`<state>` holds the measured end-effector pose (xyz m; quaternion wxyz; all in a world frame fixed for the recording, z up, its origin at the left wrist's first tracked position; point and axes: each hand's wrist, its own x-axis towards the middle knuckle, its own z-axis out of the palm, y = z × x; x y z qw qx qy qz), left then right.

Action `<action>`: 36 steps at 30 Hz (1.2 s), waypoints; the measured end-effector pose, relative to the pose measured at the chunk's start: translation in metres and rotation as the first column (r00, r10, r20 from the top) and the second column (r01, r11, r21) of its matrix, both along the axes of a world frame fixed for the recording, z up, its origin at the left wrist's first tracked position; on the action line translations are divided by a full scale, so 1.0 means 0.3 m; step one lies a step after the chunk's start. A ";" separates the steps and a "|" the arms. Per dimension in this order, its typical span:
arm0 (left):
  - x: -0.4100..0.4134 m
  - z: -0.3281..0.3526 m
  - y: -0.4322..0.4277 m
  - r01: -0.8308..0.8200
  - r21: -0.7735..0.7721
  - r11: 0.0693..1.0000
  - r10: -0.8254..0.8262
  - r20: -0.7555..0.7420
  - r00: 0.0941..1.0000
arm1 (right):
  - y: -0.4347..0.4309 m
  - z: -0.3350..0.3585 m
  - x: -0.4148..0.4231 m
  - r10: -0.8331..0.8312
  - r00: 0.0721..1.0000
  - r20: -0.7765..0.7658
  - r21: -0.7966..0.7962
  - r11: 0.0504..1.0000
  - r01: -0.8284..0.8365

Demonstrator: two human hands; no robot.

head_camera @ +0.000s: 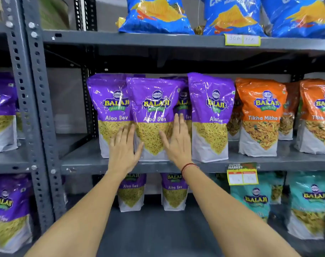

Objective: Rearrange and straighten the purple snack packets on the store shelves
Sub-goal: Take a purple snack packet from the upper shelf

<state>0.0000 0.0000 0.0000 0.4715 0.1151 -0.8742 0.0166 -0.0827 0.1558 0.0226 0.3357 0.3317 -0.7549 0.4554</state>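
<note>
Three purple Aloo Sev packets stand at the front of the middle shelf [83, 164]. The middle packet [154, 108] stands slightly forward of the left packet [109, 104] and the right packet [211, 112]. Another purple packet [183, 102] shows behind them. My left hand [123, 149] lies flat against the middle packet's left edge, partly over the left packet. Against its right edge presses my right hand [178, 141], fingers straight and together. Both hands bracket the packet without closing around it. Two more purple packets [173, 191] stand on the shelf below.
Orange packets [261, 117] fill the middle shelf to the right. Blue chip bags [158, 13] sit on the top shelf, teal packets [254, 199] at lower right. More purple packets [2, 112] occupy the neighbouring rack beyond the grey perforated uprights [37, 101]. Price tags [242, 176] hang off shelf edges.
</note>
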 end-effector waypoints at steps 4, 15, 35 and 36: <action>0.006 -0.040 0.051 0.183 0.223 0.958 -0.179 -0.035 0.983 | -0.015 -0.078 0.040 0.249 0.909 0.333 -0.263 0.951 -0.164; 0.037 -0.030 0.093 0.408 0.703 0.583 -0.329 -0.254 0.909 | 0.025 -0.111 0.020 0.404 0.837 0.369 -0.330 0.899 -0.288; 0.458 -0.499 -0.001 0.503 0.728 0.467 -0.480 -0.268 0.835 | 0.002 -0.591 0.310 0.523 0.774 0.356 -0.309 0.848 -0.431; 0.459 -0.535 -0.018 0.475 0.742 0.473 -0.476 -0.239 0.847 | -0.008 -0.632 0.306 0.508 0.773 0.379 -0.289 0.859 -0.423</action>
